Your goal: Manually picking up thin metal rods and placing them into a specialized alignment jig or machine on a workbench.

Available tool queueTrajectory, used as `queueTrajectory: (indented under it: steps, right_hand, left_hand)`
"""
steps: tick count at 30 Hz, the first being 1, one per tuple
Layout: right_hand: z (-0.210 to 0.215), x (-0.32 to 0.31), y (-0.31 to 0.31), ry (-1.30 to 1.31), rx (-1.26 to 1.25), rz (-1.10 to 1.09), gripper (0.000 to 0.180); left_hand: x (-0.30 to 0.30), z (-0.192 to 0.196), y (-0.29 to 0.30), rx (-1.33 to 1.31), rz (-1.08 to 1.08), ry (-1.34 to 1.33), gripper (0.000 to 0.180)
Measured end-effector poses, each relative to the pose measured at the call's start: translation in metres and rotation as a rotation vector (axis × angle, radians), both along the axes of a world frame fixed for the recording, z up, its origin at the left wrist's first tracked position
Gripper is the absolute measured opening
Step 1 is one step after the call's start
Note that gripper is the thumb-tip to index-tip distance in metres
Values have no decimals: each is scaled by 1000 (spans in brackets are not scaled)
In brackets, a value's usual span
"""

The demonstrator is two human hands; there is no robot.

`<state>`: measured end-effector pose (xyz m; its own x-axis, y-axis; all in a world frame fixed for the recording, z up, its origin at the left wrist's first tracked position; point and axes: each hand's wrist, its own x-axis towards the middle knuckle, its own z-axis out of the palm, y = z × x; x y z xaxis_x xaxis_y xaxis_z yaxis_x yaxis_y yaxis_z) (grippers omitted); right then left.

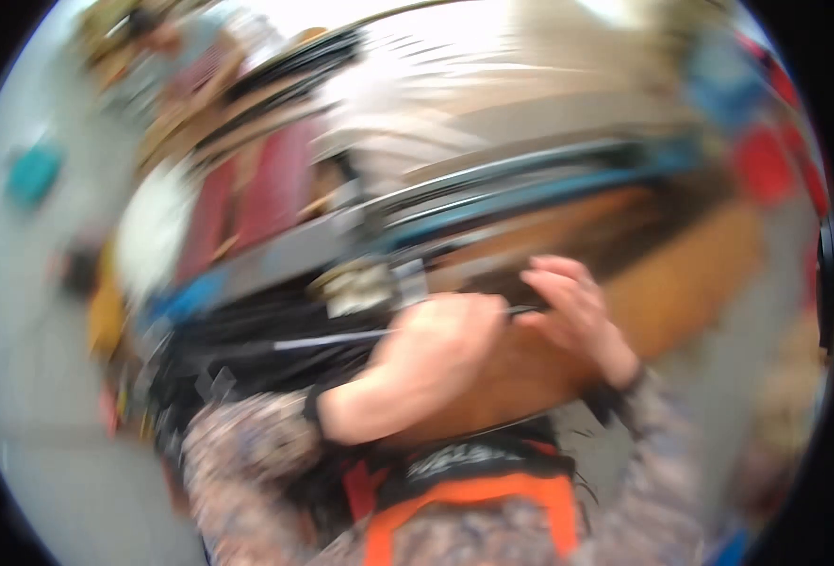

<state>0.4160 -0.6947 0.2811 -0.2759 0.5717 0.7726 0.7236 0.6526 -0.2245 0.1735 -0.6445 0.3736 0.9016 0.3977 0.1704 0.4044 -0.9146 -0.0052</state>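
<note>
My left hand [440, 340] is closed around a thin strip, its back turned up. The strip's pale, narrow length [327, 340] sticks out to the left, and a short dark end shows on the right, by my right hand. My right hand [577, 307] has its fingers apart beside that dark end; whether the thumb touches it I cannot tell. Both hands are above a brown tabletop [662, 302]. A heap of black strips or bags [238, 340] lies left of my left hand. Blur hides finer detail.
Long dark and blue bars [530, 203] lie across the table beyond my hands. Dark red panels [271, 184] stand at the far left, and clear plastic sheeting [426, 75] covers the back. Another person [190, 57] is at the upper left. A red object [764, 165] is at the right.
</note>
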Motion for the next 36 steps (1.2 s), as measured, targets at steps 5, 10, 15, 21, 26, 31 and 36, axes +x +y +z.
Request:
queueTrajectory:
  steps: [5,10,15,21,26,31,36]
  right_hand:
    - [-20,124,5,167,146,-492,32]
    - [-5,82,-41,33,22,-423,42]
    - [18,51,-42,-19,127,-72,47]
    - [2,64,-16,24,40,-531,32]
    - [-24,71,-11,172,9,-722,30]
    - [47,-44,-20,248,-112,-350,49]
    - [20,-4,-3,343,-49,-168,43]
  left_hand:
    - [15,66,64,-56,-42,54,56]
    - [7,30,31,195,-213,38,47]
    - [-5,24,9,38,-214,56,17]
    - [-45,51,55,105,-133,22,30]
    - [-44,51,48,158,-102,-29,39]
    - [-40,72,36,129,-129,2,40]
    - [-62,86,54,378,40,-26,40]
